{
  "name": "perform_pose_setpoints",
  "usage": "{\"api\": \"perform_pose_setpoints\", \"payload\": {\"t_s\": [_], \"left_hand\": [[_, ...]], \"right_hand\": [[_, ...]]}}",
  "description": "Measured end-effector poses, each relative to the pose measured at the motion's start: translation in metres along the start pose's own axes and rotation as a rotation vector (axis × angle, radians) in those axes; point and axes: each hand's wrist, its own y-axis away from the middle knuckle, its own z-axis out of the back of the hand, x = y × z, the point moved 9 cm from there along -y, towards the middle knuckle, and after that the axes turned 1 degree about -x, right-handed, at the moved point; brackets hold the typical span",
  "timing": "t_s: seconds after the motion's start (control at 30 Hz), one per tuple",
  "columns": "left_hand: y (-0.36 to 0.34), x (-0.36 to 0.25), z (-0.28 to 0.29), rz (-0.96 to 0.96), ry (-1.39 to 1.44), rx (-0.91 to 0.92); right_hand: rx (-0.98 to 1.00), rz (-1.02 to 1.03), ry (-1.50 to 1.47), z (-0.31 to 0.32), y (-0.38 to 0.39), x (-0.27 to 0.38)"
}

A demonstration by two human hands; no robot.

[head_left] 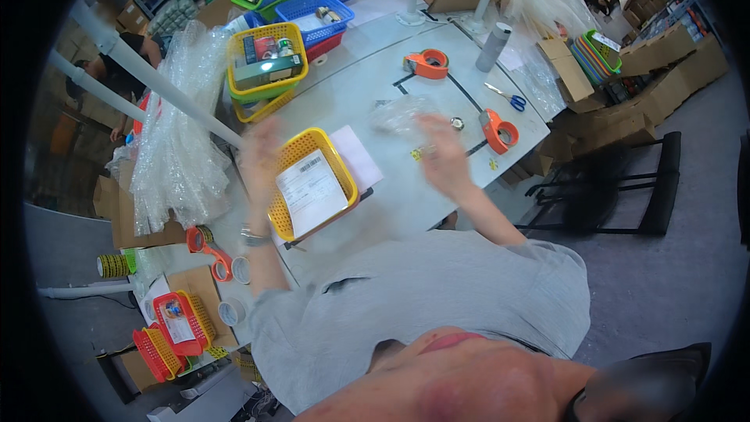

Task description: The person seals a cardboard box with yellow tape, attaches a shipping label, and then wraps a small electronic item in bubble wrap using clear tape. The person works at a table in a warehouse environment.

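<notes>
My left hand [262, 148] is raised at the left edge of a yellow basket [353, 180], smeared by motion. A white printed label sheet [314, 194] lies in that basket. Over the table's middle, my right hand [445, 160] is blurred too, its fingertips beside a crumpled piece of clear plastic wrap [400, 115]. Whether its fingers touch the wrap, I cannot tell. A small round object [457, 123] sits just right of them. White paper [358, 155] sticks out from under the basket's right side.
Two orange tape dispensers [426, 64] [498, 131], blue-handled scissors [506, 97] and a grey cylinder [494, 47] stand or lie on the right. Filled baskets [268, 70] are stacked at the far left. Bubble wrap [183, 133] hangs by a white post [148, 70]. A black chair [601, 187] is right.
</notes>
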Motion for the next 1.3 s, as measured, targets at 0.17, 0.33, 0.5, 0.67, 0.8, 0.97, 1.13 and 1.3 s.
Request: {"api": "perform_pose_setpoints", "payload": {"t_s": [0.17, 0.33, 0.5, 0.67, 0.8, 0.97, 1.13, 1.3], "left_hand": [[0.081, 0.044, -0.166, 0.63, 0.979, 0.085], [0.098, 0.06, -0.139, 0.68, 0.798, -0.111], [0.079, -0.001, -0.124, 0.189, 0.259, -0.29], [0.074, -0.093, -0.15, -0.35, -0.484, -0.568], [0.078, -0.125, -0.195, -0.54, -0.69, -0.6], [0.071, -0.116, -0.252, -0.411, -0.519, -0.165], [0.06, -0.07, -0.226, -0.06, 0.155, -0.237], [0.01, -0.003, -0.228, 0.164, 0.505, -0.25]], "right_hand": [[0.519, 0.287, -0.327, -0.08, 0.023, 0.065], [0.776, -0.259, -0.677, -0.088, 0.037, 0.001], [0.598, -0.742, -0.847, -0.088, 0.032, -0.075], [1.232, -0.935, -1.166, -0.085, 0.042, -0.1], [1.232, -0.878, -1.374, -0.076, 0.012, -0.127], [0.45, -0.989, -1.422, -0.088, -0.027, -0.173], [0.582, -0.519, -1.884, -0.039, -0.083, -0.135], [0.755, -0.511, -2.099, -0.026, -0.09, -0.1]]}}
